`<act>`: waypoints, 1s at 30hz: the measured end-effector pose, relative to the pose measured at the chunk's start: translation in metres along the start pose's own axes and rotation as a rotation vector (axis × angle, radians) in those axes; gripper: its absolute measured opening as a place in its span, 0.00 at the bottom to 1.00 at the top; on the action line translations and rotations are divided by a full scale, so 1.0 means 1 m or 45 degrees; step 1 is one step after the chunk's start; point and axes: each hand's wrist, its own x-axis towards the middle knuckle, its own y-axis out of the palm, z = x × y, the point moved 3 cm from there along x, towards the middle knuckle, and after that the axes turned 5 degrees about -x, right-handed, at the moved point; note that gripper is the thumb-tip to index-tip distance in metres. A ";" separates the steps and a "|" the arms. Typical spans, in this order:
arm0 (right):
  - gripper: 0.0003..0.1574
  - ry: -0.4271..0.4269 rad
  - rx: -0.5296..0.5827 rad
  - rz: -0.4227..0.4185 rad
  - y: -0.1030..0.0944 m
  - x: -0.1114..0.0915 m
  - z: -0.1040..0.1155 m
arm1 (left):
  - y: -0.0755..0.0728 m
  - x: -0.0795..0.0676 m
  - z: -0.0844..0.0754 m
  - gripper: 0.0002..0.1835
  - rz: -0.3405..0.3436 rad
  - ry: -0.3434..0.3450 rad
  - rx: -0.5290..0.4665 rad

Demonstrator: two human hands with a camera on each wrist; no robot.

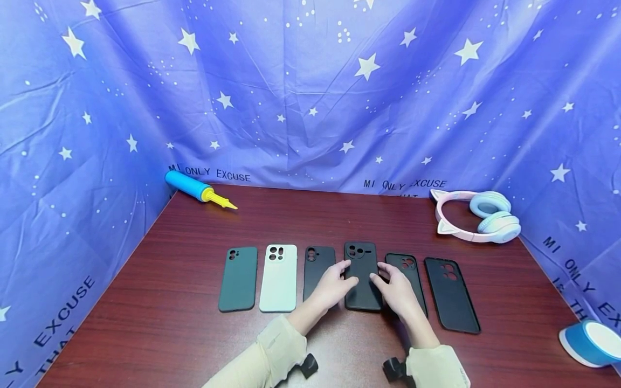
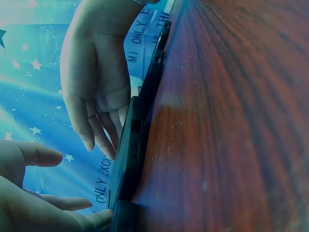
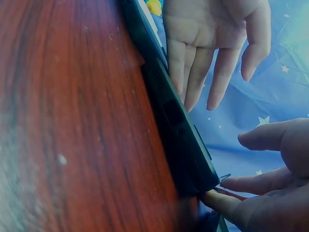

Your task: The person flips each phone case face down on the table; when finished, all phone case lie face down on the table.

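Note:
A black phone case (image 1: 363, 288) with a round camera plate lies back up on the table, between both hands. My left hand (image 1: 333, 284) is at its left edge, thumb over the back and fingers fairly straight. On the other side my right hand (image 1: 395, 288) has its fingertips close by the right edge and its thumb above the back. In the right wrist view, fingers (image 3: 224, 203) of the right hand reach the case's (image 3: 178, 130) side. Partly under the left hand is another black case (image 1: 317, 269); a black case (image 1: 416, 280) lies beneath the right hand.
A green case (image 1: 239, 280) and a pale case (image 1: 278, 285) lie to the left, a black case (image 1: 451, 296) inside up at the far right. Farther back are a blue pump (image 1: 189, 186) and cat-ear headphones (image 1: 461, 234). A blue-and-white cylinder (image 1: 582, 345) stands near the right edge.

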 end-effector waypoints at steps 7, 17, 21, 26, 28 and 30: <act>0.36 -0.029 -0.076 -0.009 -0.001 -0.002 0.004 | 0.000 0.000 0.001 0.30 0.014 0.006 0.035; 0.36 -0.053 -0.094 -0.009 -0.001 -0.004 0.005 | 0.000 0.000 0.000 0.30 0.015 0.009 0.045; 0.36 -0.059 -0.104 -0.017 0.000 -0.003 0.004 | 0.000 -0.001 -0.001 0.30 0.003 0.008 0.044; 0.36 -0.067 -0.108 -0.028 0.000 -0.002 0.003 | 0.000 -0.002 -0.002 0.30 -0.002 0.012 0.034; 0.36 -0.065 -0.110 -0.031 0.000 -0.001 0.002 | 0.000 -0.002 -0.002 0.30 -0.001 0.011 0.032; 0.36 -0.066 -0.112 -0.034 0.000 -0.001 0.002 | 0.000 -0.002 -0.001 0.30 0.000 0.008 0.029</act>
